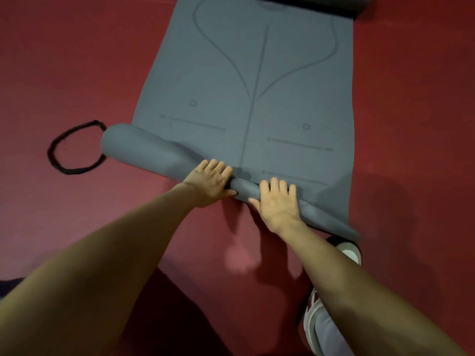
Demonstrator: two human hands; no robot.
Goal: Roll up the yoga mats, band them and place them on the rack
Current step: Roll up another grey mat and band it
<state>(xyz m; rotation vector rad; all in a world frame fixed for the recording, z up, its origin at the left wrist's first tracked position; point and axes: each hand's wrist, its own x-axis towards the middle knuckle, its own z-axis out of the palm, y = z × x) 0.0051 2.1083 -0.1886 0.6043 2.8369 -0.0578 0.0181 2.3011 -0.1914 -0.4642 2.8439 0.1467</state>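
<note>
A grey yoga mat (246,80) with faint alignment lines lies flat on the red floor and runs away from me. Its near end is curled into a loose, uneven roll (144,150), thicker on the left. My left hand (208,182) and my right hand (279,201) press side by side on the middle of that roll, fingers spread over its top. A black band (74,147) lies as an open loop on the floor, touching the roll's left end. No rack is in view.
At the top right, a dark rolled edge (359,6) lies across the far end of the mat. My shoe (349,253) stands just under the roll's right end, a second shoe (316,325) nearer me. Red floor (64,60) surrounds the mat.
</note>
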